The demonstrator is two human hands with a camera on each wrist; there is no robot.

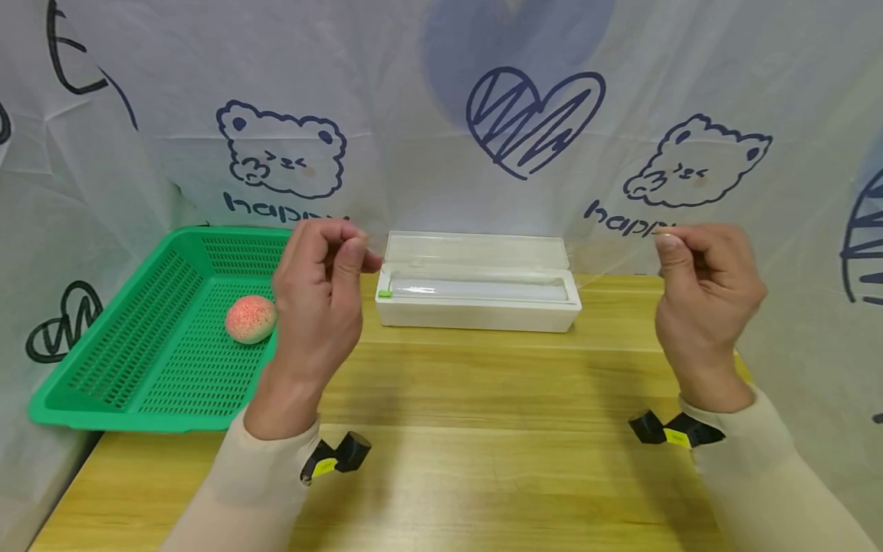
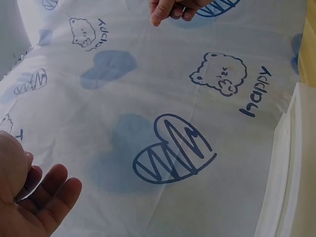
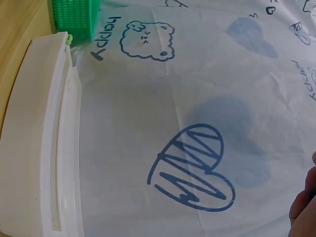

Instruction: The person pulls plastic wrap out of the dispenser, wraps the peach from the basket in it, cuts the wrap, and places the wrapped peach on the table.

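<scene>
Both hands are raised over the table, level with each other and wide apart. My left hand [image 1: 317,295] pinches with thumb and curled forefinger, and my right hand [image 1: 710,287] does the same on the other side. Between them a sheet of clear cling film [image 1: 607,257] shows faintly, its edges hard to see. Behind the hands stands a white cling film dispenser [image 1: 476,316], its clear lid [image 1: 476,249] tipped up. Inside lies a film roll [image 1: 476,290], with a small green slider [image 1: 385,294] at the left end.
At the left, a green plastic basket [image 1: 138,420] holds a pink, speckled peach [image 1: 251,320], partly behind the left hand. A white printed cloth [image 1: 414,153] hangs behind the wooden table [image 1: 497,429] and along its sides.
</scene>
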